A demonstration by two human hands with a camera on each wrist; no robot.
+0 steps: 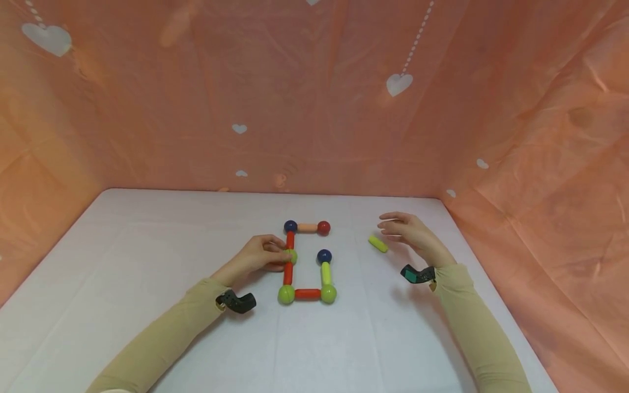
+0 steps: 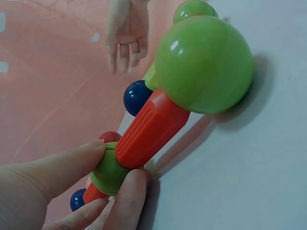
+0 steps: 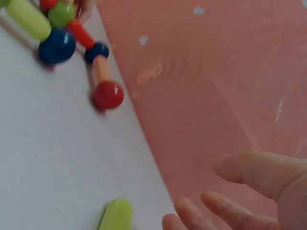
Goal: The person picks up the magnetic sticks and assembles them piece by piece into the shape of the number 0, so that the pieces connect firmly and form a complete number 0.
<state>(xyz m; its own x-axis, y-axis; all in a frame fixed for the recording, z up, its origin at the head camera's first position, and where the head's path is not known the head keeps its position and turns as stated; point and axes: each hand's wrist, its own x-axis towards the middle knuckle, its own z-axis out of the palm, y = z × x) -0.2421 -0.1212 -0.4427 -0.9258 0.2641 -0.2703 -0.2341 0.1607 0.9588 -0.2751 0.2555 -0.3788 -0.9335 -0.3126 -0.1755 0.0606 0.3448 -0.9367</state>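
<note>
A frame of colored rods and balls lies on the white table. My left hand (image 1: 260,254) pinches the green ball (image 2: 109,175) midway up its left side, thumb and fingers round it. Red rods (image 2: 153,127) join that ball to a dark blue ball (image 1: 290,226) above and a green ball (image 1: 286,295) below. A peach rod (image 1: 308,227) leads to a red ball (image 1: 324,227). At the bottom right, a green ball (image 1: 328,293) bears a yellow-green rod (image 1: 326,273) topped by a blue ball (image 1: 324,256). My right hand (image 1: 410,232) hovers, holding nothing, beside a loose yellow-green rod (image 1: 378,244).
A pinkish-orange cloth (image 1: 314,109) with white hearts rises behind the table (image 1: 147,229) and along both sides. Black wrist cameras sit on the left sleeve (image 1: 167,327) and right sleeve (image 1: 476,322).
</note>
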